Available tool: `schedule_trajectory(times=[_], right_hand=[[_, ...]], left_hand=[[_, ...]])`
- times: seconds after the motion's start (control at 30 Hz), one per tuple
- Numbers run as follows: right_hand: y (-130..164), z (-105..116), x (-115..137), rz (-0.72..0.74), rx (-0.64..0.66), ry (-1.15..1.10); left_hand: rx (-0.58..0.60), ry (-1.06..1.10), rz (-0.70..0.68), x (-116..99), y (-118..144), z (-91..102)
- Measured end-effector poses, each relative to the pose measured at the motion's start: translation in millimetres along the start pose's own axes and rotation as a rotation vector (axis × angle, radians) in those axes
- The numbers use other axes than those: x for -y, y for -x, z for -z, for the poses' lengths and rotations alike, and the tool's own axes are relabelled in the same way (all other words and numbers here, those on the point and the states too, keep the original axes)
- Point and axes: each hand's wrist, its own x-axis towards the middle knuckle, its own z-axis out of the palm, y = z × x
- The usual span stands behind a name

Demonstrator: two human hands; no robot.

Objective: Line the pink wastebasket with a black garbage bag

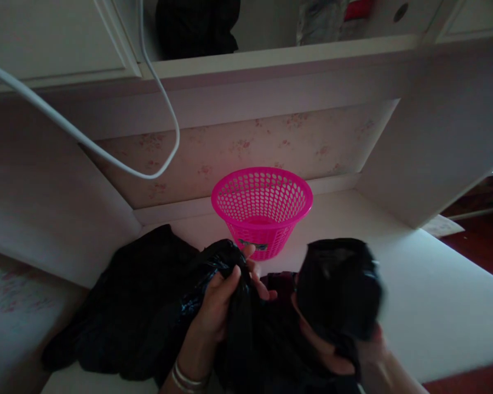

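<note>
My left hand is closed on a gathered part of a black plastic bag, thumb on top and fingers curled behind it. The bag spreads to the left over the white surface. More black plastic hangs down between my hands. On the right, my right hand grips a black plastic bundle, which stands up above the fingers and covers much of the hand. That bundle is slightly blurred, and I cannot tell whether it is part of the same bag. Some dark maroon material shows between the hands.
A pink perforated basket stands upright on the white surface beyond my hands. A white cable loops down at upper left. Above is an open shelf with a black bag. White panels flank both sides.
</note>
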Motion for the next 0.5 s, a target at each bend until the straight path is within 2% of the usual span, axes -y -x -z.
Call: schedule_trajectory(times=[0.07, 0.13, 0.23, 0.33, 0.43, 0.5], right_hand=[[-4.1, -8.1, 0.0, -0.065, 0.099, -0.087], [-5.3, -9.3, -1.4, -0.074, 0.116, -0.165], [-0.3, -4.0, -3.4, -0.093, 0.033, -0.245], [5.4, -3.0, -3.2, -0.113, -0.090, -0.169], [4.0, -10.7, -1.3, -0.056, -0.244, -0.024], [-1.0, -17.3, 0.7, 0.034, -0.349, 0.023]], left_hand=[[0.052, 0.011, -0.005, 2.9, -2.3, -1.3], [0.083, 0.015, 0.005, 5.8, -5.1, -3.0], [0.051, 0.018, 0.033, 9.0, -7.7, -5.1], [-0.008, -0.001, -0.002, 8.8, -6.9, -6.9], [-0.075, -0.070, -0.021, 6.8, -4.9, -8.6], [-0.094, -0.130, -0.014, 6.9, -3.9, -8.4]])
